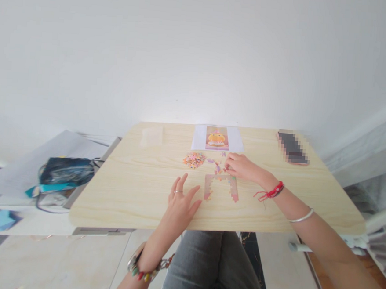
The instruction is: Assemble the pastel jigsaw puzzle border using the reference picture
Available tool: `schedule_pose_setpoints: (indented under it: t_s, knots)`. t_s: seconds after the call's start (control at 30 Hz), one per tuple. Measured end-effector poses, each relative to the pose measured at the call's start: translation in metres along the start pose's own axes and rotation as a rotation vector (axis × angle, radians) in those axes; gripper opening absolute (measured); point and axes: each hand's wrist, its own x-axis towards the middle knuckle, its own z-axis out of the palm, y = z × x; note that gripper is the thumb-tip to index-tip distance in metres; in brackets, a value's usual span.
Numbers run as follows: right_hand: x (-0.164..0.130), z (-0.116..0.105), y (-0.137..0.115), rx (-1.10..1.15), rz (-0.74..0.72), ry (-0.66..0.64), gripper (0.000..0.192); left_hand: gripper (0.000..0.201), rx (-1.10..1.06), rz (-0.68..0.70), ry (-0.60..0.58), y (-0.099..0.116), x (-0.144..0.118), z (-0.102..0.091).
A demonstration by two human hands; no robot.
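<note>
A partly joined jigsaw puzzle (209, 188) lies on the table, its pink pieces forming a top edge and two sides around bare wood. My left hand (181, 201) rests just left of it, fingers spread, holding nothing. Above the joined part, my right hand (241, 166) has its fingertips pinched together at a few loose puzzle pieces (218, 167); what lies between the fingertips is too small to make out. A heap of mixed puzzle pieces (194, 160) sits left of those. Behind them is a paper sheet with a printed picture (217, 138) of a yellow figure.
A phone (292, 148), blurred out, lies at the table's back right. Near the back left is a clear plastic sheet (152, 137). The wooden table (137, 189) meets a white wall. A dark bag (66, 171) stands on a lower surface at left.
</note>
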Motion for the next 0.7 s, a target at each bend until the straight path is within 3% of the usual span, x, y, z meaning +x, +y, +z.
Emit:
schedule_pose_setpoints:
  t_s: [0.2, 0.37, 0.7]
  knots:
    - [-0.001, 0.001, -0.001, -0.063, 0.007, -0.020, 0.009, 0.030, -0.002, -0.013, -0.006, -0.001, -0.003, 0.000]
    - [-0.006, -0.005, 0.000, -0.132, 0.097, -0.004, 0.012, 0.030, -0.008, -0.025, -0.009, 0.000, -0.002, -0.001]
    - [-0.041, 0.000, 0.014, 0.047, 0.168, 0.101, 0.013, 0.031, -0.008, -0.037, -0.016, -0.001, -0.002, 0.000]
